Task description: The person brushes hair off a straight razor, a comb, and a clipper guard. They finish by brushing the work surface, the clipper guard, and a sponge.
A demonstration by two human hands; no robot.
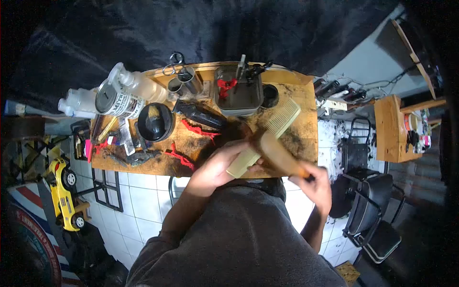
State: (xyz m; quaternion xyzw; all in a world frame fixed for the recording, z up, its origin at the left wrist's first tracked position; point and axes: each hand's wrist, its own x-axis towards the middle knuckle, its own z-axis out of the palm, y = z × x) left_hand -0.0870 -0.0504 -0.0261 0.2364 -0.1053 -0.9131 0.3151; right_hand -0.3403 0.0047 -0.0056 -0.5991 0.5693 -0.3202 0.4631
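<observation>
Over the front edge of the wooden table, my left hand is closed round a cream-coloured wide comb, its teeth slanting up to the right. My right hand grips the handle end of a tan brush, smeared by motion. The brush crosses over the middle of the comb in this view and hides part of it. Close to my left hand, red hair clips and a black hair clipper lie among loose dark hair cuttings.
The wooden table holds a black bowl, a labelled can, plastic bottles, metal cups and a grey bin of tools. Black chairs stand at right; a yellow toy car at left.
</observation>
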